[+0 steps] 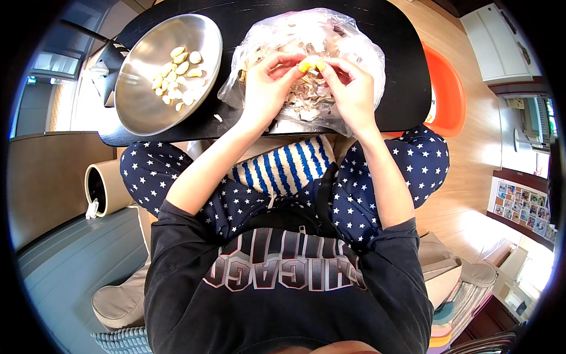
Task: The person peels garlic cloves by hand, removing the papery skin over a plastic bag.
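My left hand and my right hand meet over a clear plastic bag, thumbs and fingertips pinched around a small pale piece that looks like a garlic clove. Yellow shows on both thumbnails. Beneath them the open bag holds papery skins and peelings. To the left, a wide steel bowl holds several peeled pale cloves. Bowl and bag both rest on a black table.
An orange tub stands beyond the table's right edge. A white scrap lies between bowl and bag. A blue-and-white striped cloth is on my lap. A beige bin stands at the left.
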Demonstrator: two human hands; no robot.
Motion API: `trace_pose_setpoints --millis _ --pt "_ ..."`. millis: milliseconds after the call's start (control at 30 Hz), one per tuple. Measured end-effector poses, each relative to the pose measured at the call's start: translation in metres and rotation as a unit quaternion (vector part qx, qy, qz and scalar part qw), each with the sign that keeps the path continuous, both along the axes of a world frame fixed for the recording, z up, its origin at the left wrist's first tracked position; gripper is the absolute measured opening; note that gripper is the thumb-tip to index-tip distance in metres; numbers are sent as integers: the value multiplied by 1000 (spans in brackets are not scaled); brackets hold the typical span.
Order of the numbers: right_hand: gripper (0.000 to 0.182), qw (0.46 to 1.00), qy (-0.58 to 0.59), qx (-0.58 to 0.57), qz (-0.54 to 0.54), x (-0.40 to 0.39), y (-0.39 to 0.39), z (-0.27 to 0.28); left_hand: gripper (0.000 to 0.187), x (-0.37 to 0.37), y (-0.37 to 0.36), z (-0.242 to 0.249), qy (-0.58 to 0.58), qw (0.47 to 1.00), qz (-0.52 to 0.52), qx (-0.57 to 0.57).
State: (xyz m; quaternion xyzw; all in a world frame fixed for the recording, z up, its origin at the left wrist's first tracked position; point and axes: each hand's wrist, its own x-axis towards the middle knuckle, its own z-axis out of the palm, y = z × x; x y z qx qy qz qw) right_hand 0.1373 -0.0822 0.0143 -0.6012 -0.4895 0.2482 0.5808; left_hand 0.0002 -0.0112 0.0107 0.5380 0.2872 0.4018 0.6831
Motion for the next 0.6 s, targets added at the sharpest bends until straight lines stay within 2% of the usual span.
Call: trace_pose_setpoints --millis 67,167,267,433,600 --pt "16 1000 2 -7 -5 0 -1 1 18 0 0 -2 40 995 17 95" --pt "14 999 30 -13 -4 -1 -2 3 17 -2 -2 -1 63 987 27 148" --pt "14 1000 -27 -4 -4 -1 -4 3 16 -2 -3 -4 82 978 42 188" --pt "11 994 -89 50 -43 -6 -3 0 17 -2 -3 -10 83 978 42 188" --pt "11 996 -72 33 -46 -6 -3 4 17 -1 -4 -5 73 983 34 166"
